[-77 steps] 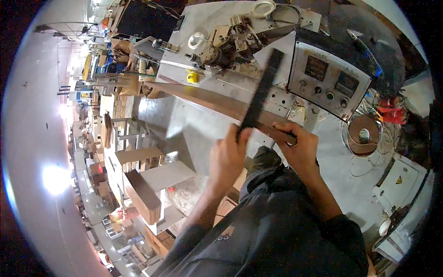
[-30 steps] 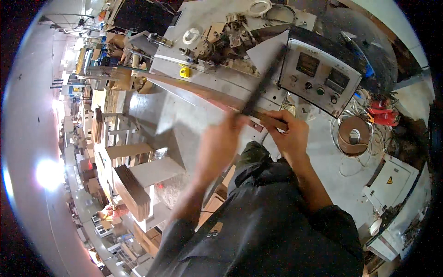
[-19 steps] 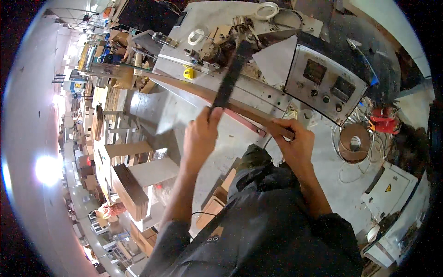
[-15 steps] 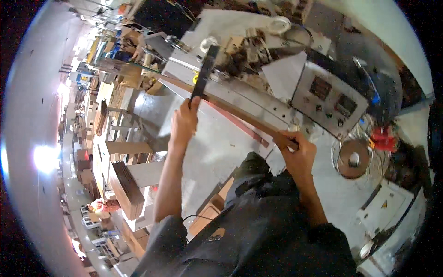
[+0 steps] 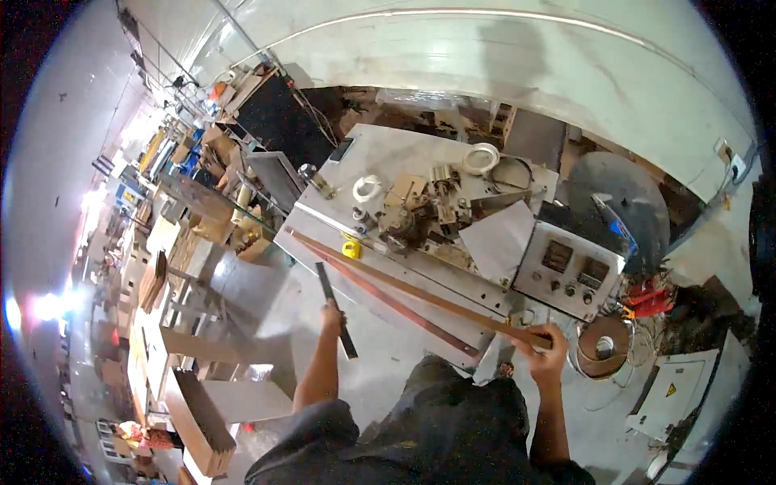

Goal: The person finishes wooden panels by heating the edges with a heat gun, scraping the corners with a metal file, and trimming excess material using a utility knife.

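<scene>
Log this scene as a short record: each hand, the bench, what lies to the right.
Left hand: holds a dark flat bar, which sticks out past both sides of the fist
Right hand: grips the near end of a long brown strip
Strip direction: slants away to the upper left; contact with the bench cannot be told
On the bench: metal mechanism, white sheet, small yellow object
To the right: control box with knobs, brown coil
</scene>
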Available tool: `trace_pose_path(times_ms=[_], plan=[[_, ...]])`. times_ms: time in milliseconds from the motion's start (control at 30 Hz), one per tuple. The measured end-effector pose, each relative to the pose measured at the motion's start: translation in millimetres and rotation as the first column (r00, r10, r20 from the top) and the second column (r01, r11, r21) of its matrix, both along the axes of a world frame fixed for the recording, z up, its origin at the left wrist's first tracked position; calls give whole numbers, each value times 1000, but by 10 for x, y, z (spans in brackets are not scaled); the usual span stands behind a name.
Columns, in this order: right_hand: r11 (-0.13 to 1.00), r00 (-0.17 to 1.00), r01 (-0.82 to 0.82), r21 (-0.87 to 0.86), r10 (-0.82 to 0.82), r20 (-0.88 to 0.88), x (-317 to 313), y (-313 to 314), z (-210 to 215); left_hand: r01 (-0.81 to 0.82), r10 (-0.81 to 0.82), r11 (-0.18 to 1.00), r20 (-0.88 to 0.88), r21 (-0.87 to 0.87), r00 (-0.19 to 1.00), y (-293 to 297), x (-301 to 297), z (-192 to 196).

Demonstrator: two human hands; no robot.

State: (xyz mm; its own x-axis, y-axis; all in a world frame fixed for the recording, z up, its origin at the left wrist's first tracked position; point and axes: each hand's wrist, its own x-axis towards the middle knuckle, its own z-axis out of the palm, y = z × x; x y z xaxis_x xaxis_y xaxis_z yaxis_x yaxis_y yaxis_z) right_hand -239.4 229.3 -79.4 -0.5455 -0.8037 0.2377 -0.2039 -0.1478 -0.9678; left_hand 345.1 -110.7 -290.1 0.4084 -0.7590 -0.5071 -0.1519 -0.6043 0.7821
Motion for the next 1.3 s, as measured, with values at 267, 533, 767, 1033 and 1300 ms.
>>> trace_pose_path(times_ms=[267, 533, 767, 1033, 1300], plan=[[968, 951, 220, 124, -241, 193, 367, 285, -874, 236, -113, 963, 602, -129, 790, -738, 405, -567], [897, 895, 418, 143, -379, -235, -310, 738, -2073, 350, -100, 853, 537, -387, 837, -1985, 740, -546], [847, 905, 395, 356, -292, -309, 245, -20, -1524, -67, -277, 812, -484, -580, 830, -1568, -656, -653], [933, 962, 183, 310, -105, -253, 771, -1043, -1306, -503, 93, 791, -745, -348, 660, -864, -435, 249], [952, 994, -79, 295, 98, -49, 1375, -1661, -1271, -895, 670, 259, -600, -363, 437, 1524, 2141, 513]])
